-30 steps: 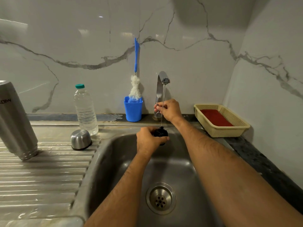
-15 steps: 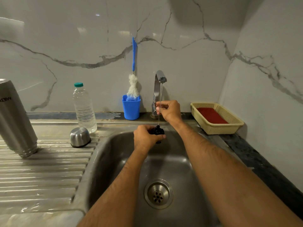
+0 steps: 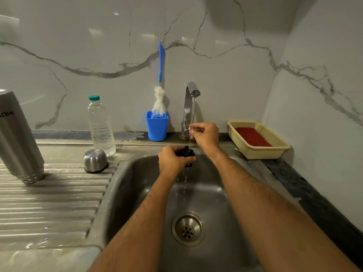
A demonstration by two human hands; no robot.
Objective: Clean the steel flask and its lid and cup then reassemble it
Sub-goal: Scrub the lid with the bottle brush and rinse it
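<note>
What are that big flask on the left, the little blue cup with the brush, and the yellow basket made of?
Flask: brushed steel by its dull grey sheen and streaky reflections. Blue cup: probably plastic, with an even matte colour and no glint. Basket: likely moulded plastic, pale yellow with a fine mesh of holes.

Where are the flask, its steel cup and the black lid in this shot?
flask [image 3: 18,138]: head view, middle of its steel side.
steel cup [image 3: 95,160]: head view, its domed top, upside down on the drainboard.
black lid [image 3: 186,151]: head view, top part showing above the left hand's fingers.

steel flask [image 3: 18,138] bears inverted lettering "milt", cut off.
</note>
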